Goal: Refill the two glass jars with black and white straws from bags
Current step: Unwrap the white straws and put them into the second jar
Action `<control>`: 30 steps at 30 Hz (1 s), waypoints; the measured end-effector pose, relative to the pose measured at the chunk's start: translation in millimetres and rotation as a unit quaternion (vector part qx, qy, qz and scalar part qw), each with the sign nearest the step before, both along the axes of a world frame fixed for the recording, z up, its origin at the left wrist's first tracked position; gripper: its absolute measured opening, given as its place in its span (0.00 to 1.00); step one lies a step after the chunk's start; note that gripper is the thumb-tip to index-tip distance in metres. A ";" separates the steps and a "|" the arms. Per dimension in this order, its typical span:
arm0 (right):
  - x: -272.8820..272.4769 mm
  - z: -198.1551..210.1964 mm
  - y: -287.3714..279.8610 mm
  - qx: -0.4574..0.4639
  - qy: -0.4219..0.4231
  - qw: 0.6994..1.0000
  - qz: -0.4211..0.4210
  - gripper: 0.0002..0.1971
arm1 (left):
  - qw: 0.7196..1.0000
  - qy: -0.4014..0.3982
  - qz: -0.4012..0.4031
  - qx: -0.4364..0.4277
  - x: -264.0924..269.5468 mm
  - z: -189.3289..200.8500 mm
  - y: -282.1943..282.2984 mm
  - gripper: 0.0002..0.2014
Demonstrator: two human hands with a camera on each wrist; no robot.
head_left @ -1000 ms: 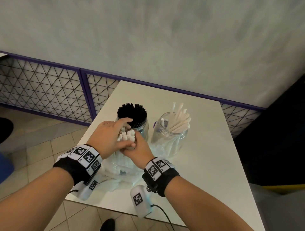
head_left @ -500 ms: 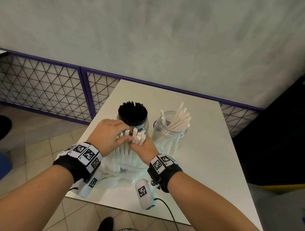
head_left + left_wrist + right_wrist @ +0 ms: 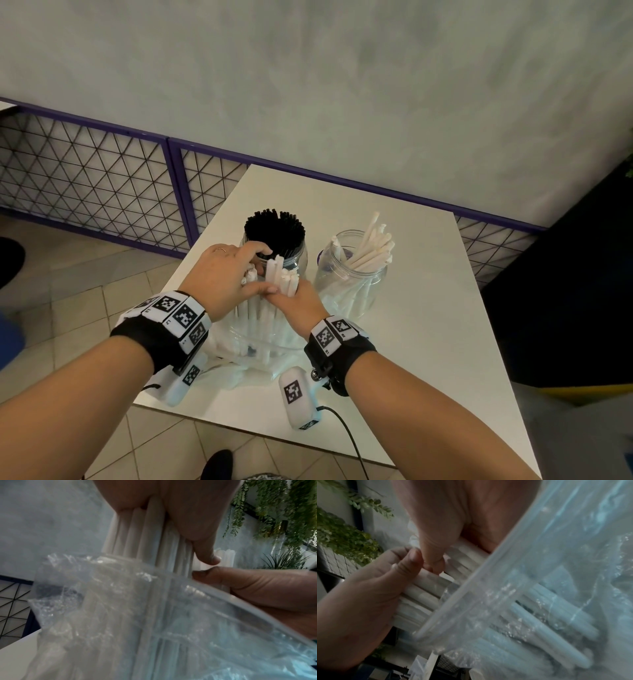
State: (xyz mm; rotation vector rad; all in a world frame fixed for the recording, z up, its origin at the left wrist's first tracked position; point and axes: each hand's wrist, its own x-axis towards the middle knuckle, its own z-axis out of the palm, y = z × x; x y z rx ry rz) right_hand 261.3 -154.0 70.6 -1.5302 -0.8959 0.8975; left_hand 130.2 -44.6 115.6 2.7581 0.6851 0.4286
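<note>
A bundle of white straws (image 3: 278, 278) stands upright in a clear plastic bag (image 3: 255, 337) on the white table (image 3: 424, 335). My left hand (image 3: 226, 274) grips the bundle from the left, and my right hand (image 3: 297, 301) grips it from the right. In the left wrist view my fingers (image 3: 197, 524) wrap the white straws (image 3: 137, 524) above the bag's rim (image 3: 171, 582). The right wrist view shows both thumbs meeting on the straws (image 3: 426, 588). Behind stand a glass jar packed with black straws (image 3: 275, 230) and a glass jar (image 3: 349, 284) partly filled with white straws (image 3: 371, 246).
The table's near edge (image 3: 260, 435) lies just below my wrists, with tiled floor (image 3: 85, 315) to the left. A purple-framed mesh fence (image 3: 102, 181) and a grey wall run behind. A dark panel (image 3: 565, 291) stands to the right of the table.
Both hands have lifted the white straw bundle higher out of the bag, so more of the straws shows above and below my fingers. The jars have not moved.
</note>
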 end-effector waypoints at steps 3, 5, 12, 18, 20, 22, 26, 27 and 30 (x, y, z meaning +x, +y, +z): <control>7.1 9.1 -6.3 -0.002 0.024 0.998 -0.058 0.14 | 1.000 0.002 -0.002 0.020 -0.4 0.0 0.5 0.32; 14.2 26.1 -14.0 0.015 0.037 0.996 -0.080 0.12 | 1.000 0.003 -0.002 0.023 0.6 0.4 0.2 0.30; 63.1 115.4 -44.8 0.173 0.065 0.974 -0.132 0.05 | 0.999 -0.005 0.001 0.032 2.0 -2.7 2.7 0.26; 115.7 166.6 -64.8 0.235 -0.015 0.953 -0.191 0.07 | 1.000 -0.005 0.000 0.024 0.8 -4.2 5.9 0.25; 122.5 164.9 -60.0 0.222 -0.041 0.954 -0.198 0.06 | 1.000 -0.001 0.001 0.022 1.7 -3.3 5.8 0.26; 124.2 156.5 -50.9 0.191 -0.070 0.957 -0.205 0.05 | 1.000 0.001 0.005 0.025 2.6 -2.5 4.6 0.25; 125.0 121.3 -33.0 0.140 -0.074 0.957 -0.242 0.03 | 0.999 0.003 0.007 0.032 3.5 -3.4 3.7 0.24; 126.1 109.9 -29.2 0.127 -0.068 0.956 -0.255 0.03 | 0.999 0.003 0.006 0.032 3.3 -3.9 3.9 0.24; 122.4 80.3 -24.3 0.106 -0.042 0.950 -0.290 0.12 | 0.999 0.001 0.007 0.031 2.6 -4.7 4.1 0.24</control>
